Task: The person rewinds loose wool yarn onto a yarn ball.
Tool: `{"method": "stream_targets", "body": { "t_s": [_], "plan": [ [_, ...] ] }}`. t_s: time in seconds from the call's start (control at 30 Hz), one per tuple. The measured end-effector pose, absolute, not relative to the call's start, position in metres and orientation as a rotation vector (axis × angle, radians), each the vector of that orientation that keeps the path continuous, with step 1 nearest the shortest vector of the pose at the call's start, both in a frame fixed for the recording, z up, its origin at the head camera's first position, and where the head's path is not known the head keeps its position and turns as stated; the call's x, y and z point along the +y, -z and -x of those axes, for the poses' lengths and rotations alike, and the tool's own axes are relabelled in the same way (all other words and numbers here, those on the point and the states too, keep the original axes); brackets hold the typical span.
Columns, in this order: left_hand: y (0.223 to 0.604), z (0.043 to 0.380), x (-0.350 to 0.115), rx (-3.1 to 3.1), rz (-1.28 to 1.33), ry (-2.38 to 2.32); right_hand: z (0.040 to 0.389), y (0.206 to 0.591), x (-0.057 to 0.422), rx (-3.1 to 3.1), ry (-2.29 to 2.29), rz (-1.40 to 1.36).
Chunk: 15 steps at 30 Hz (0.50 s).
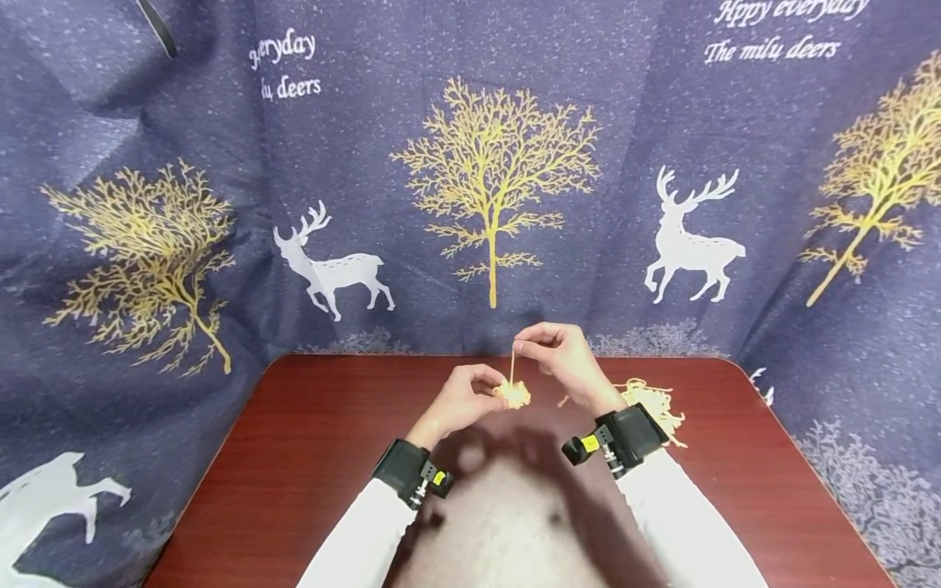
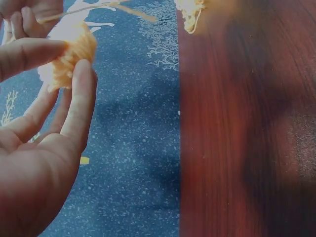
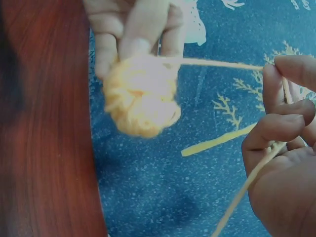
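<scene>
A small ball of pale yellow yarn [image 3: 140, 101] is pinched between the thumb and fingers of my left hand [image 1: 463, 398], above the table's far part. From it a single strand [image 3: 217, 63] runs taut to my right hand [image 1: 564, 359], raised a little higher and to the right. The right thumb and forefinger pinch that strand, and the other fingers curl over it in the right wrist view. The strand's tail [image 3: 242, 195] leaves the right palm and hangs downward. In the left wrist view the yarn ball [image 2: 74, 57] sits at the fingertips.
A loose tangled heap of the same yarn [image 1: 654, 404] lies on the red-brown wooden table [image 1: 294, 474], beside the right wrist. Behind the table's far edge hangs a dark blue cloth [image 1: 456, 327] printed with trees and deer. Each wrist wears a black strapped camera.
</scene>
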<state>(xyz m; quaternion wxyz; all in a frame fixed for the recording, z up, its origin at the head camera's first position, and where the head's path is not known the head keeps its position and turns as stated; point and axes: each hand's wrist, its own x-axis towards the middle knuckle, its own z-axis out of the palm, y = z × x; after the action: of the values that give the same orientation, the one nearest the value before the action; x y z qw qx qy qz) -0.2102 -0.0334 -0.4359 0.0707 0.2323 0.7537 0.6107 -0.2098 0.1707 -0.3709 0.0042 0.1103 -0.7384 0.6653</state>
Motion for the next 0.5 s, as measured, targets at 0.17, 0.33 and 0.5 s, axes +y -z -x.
{"method": "stream_targets", "body": {
  "t_s": [0.17, 0.33, 0.5],
  "plan": [
    [0.431, 0.204, -0.035, 2.201, -0.774, -1.841, 0.222, 0.373, 0.171, -2.250, -2.197, -0.287],
    [0.421, 0.197, -0.037, 2.115, -0.866, -1.879, 0.231, 0.379, 0.172, -2.246, -2.244, -0.242],
    [0.413, 0.195, -0.038, 1.992, -0.873, -1.991, 0.234, 0.391, 0.174, -2.297, -2.244, -0.210]
  ]
}}
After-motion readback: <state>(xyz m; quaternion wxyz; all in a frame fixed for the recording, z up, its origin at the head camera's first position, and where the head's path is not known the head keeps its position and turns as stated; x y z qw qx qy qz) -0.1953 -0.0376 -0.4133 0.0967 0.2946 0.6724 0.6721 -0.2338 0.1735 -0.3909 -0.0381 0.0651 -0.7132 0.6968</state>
